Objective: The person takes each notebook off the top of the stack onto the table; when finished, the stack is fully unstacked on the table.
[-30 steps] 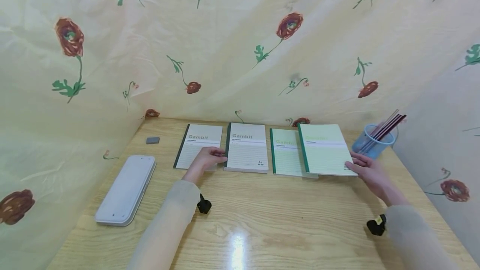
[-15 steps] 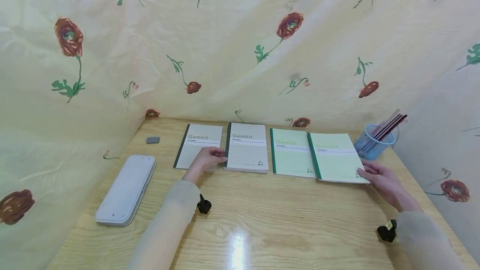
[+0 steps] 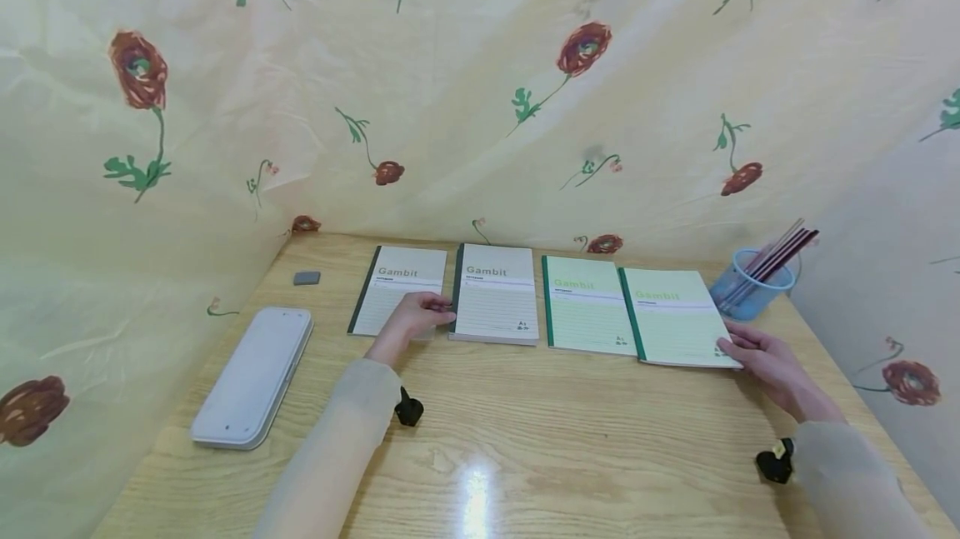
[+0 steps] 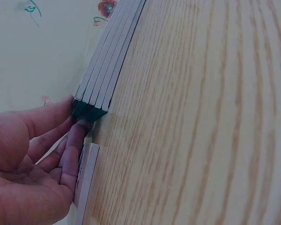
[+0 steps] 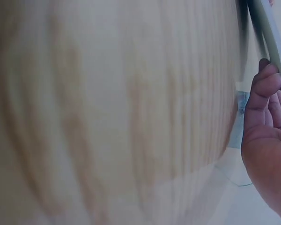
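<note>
Four notebooks lay in a row on the wooden table point(image 3: 525, 447), near the flowered cloth point(image 3: 465, 89) at its back. The left hand point(image 3: 411, 318) rested flat with relaxed fingers on the leftmost grey notebook point(image 3: 390, 289), its fingertips point(image 4: 77, 129) touching the spine edge of the thicker grey notebook point(image 3: 495, 293) beside it. The right hand point(image 3: 761, 356) pinched the near right corner of the rightmost green notebook point(image 3: 675, 314), which lay flat just right of the other green notebook point(image 3: 581, 301), their edges touching. A blue cup of pencils point(image 3: 753, 281) stood right of the green notebooks; a white case point(image 3: 251, 376) and a grey eraser point(image 3: 306, 277) lay left of the grey ones.
</note>
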Action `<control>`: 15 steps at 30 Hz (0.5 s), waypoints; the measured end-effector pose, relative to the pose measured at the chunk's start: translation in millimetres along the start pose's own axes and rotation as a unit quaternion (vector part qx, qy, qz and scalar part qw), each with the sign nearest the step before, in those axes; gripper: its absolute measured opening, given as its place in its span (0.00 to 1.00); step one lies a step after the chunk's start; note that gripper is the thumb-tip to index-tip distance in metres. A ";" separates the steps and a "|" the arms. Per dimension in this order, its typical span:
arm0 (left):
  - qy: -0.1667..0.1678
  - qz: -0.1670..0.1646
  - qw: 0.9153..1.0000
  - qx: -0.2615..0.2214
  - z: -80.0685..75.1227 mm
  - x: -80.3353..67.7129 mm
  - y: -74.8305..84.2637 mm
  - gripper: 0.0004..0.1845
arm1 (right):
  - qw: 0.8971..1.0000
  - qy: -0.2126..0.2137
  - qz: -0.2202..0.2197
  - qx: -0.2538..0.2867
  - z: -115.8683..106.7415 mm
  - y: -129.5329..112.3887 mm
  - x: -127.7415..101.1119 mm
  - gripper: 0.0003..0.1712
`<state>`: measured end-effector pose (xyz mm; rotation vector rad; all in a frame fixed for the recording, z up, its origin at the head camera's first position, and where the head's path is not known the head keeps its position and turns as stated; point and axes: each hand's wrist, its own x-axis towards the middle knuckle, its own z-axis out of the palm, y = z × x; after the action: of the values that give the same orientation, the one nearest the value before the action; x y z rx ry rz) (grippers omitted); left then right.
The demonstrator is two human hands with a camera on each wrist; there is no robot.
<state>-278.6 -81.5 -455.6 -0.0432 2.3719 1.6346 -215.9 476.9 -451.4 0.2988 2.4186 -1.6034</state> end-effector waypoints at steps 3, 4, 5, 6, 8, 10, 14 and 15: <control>0.000 0.004 1.000 0.001 0.1 0.7 -0.7 0.18 | 1.000 0.012 0.002 -0.025 0.4 0.0 -0.5 0.47; 0.000 0.005 1.000 0.001 0.2 0.9 -0.8 0.18 | 0.999 0.017 0.002 -0.035 0.5 0.0 -0.4 0.47; 0.001 0.003 1.000 0.000 0.2 0.9 -0.8 0.18 | 0.999 0.024 0.004 -0.045 0.7 0.1 -0.2 0.47; 0.001 0.003 1.000 0.002 0.3 0.9 -0.8 0.18 | 0.998 0.030 0.007 -0.058 0.8 0.1 -0.2 0.46; 0.002 0.004 1.000 0.005 0.6 1.0 -1.0 0.18 | 0.995 0.043 0.012 -0.086 0.7 -0.1 0.2 0.46; 0.002 0.002 1.000 0.005 0.7 1.3 -1.1 0.18 | 0.993 0.052 0.015 -0.106 1.0 -0.6 1.1 0.46; 0.003 0.000 1.000 0.005 1.2 1.9 -1.1 0.18 | 0.989 0.068 0.024 -0.127 2.2 -2.2 1.6 0.46; 0.003 0.000 1.000 0.005 1.2 1.9 -1.1 0.18 | 0.989 0.071 0.025 -0.130 2.7 -2.5 1.3 0.46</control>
<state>-280.0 -80.5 -457.4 -0.0457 2.3841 1.6241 -217.6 473.5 -450.6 0.4363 2.6671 -1.2645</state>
